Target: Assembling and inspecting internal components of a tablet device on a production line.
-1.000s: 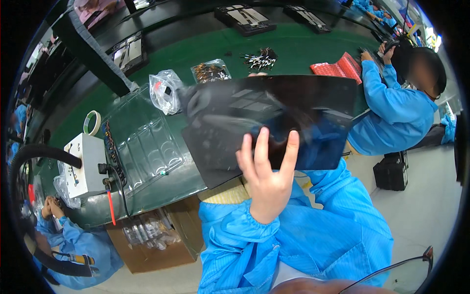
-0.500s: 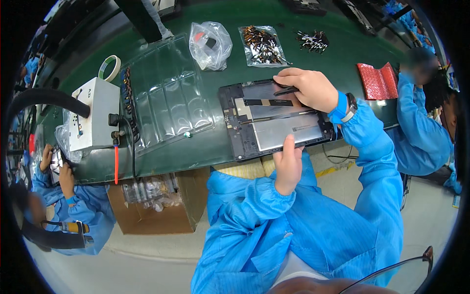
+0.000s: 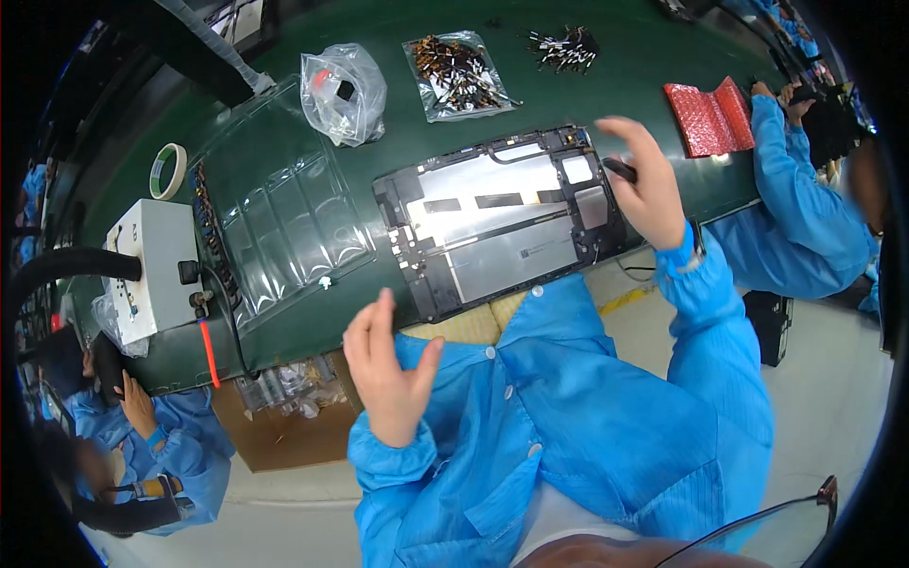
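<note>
An opened tablet [image 3: 502,268] lies on the green bench in front of me, its silver battery panels, black strips and circuit parts facing up. My left hand [image 3: 386,369] is raised off the tablet's near left corner, fingers spread, holding nothing. Beyond the tablet's right edge is my right hand [image 3: 649,185], with index finger stretched out. Black tweezers [image 3: 620,170] sit in it, mostly hidden by the hand, with only a short dark part showing.
A clear plastic tray [image 3: 303,218] lies left of the tablet, beside a white box [image 3: 161,270] with cables and a tape roll [image 3: 168,171]. Bagged small parts [image 3: 459,76], loose parts [image 3: 565,49], a clear bag [image 3: 343,95] and red bubble wrap [image 3: 710,116] lie farther back. Co-workers sit at both sides.
My left hand has left the tablet's near edge and moved left, opening. My right hand has gone from over the tablet to its right edge, the tweezers still in it. The view has shifted.
</note>
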The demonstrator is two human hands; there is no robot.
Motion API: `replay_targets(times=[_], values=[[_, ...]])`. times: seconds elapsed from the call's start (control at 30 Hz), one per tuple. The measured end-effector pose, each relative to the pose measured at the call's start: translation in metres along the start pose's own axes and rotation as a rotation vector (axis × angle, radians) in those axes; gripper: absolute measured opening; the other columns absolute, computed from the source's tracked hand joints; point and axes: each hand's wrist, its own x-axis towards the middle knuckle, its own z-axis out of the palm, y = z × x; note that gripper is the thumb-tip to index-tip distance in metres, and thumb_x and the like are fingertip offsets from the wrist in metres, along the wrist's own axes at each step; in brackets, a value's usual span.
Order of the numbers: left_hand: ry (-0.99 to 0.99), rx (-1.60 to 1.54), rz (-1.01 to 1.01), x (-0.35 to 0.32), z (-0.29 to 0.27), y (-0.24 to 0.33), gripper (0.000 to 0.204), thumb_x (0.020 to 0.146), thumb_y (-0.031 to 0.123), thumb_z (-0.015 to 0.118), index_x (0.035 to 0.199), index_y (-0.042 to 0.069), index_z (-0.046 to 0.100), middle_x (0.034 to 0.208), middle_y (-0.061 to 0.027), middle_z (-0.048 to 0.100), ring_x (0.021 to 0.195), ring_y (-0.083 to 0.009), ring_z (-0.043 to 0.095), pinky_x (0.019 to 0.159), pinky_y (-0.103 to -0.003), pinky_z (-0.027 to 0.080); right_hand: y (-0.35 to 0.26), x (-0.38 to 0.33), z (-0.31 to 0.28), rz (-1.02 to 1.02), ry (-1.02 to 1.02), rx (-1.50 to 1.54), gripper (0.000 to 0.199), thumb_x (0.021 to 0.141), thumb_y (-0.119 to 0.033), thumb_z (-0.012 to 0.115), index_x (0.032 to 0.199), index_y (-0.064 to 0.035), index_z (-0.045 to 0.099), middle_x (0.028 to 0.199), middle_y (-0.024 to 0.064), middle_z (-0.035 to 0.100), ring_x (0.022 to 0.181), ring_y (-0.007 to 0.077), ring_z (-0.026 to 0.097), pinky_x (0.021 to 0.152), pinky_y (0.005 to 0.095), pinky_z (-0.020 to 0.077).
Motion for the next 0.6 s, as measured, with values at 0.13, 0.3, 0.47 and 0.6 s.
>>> replay_targets(times=[0.13,0.3,0.47,0.6], values=[[-0.176,0.149,0.068,0.001,0.000,-0.009,0.066,0.063,0.024,0.076,0.118,-0.001,0.051,0.102,-0.0110,0.053,0.092,-0.0285,0.050,0.079,-0.038,0.041,0.038,-0.053,-0.007,0.241,-0.277,-0.100,0.041,0.079,-0.014,0.059,0.116,0.0023,0.049,0.099,0.0181,0.053,0.091,0.0316,0.054,0.079,0.0337,0.0439],[-0.055,0.206,0.066,-0.010,-0.002,-0.011,0.056,0.064,0.015,0.076,0.113,-0.002,0.055,0.097,-0.0119,0.054,0.083,-0.0276,0.053,0.073,-0.035,0.044,0.004,-0.078,-0.007,0.636,-0.190,0.577,0.045,0.086,-0.017,0.054,0.126,-0.0022,0.042,0.090,0.0046,0.056,0.069,0.0095,0.052,0.058,0.0215,0.0404],[0.028,-0.104,0.124,0.043,-0.012,0.018,0.055,0.067,0.010,0.073,0.117,-0.002,0.052,0.101,-0.0163,0.054,0.090,-0.0295,0.054,0.076,-0.036,0.044,-0.020,-0.035,-0.034,0.761,0.129,1.119,0.049,0.088,-0.014,0.049,0.132,-0.0028,0.033,0.099,0.0055,0.060,0.065,0.0072,0.055,0.044,0.0161,0.0406],[0.394,0.260,0.516,0.114,-0.016,0.054,0.065,0.067,0.008,0.070,0.126,0.002,0.044,0.119,-0.0165,0.050,0.106,-0.0310,0.051,0.079,-0.036,0.043,0.016,0.065,-0.037,0.692,0.092,1.311,0.017,0.083,-0.021,0.061,0.090,-0.0053,0.058,0.077,-0.0008,0.060,0.046,0.0006,0.037,0.037,0.0143,0.0218]])
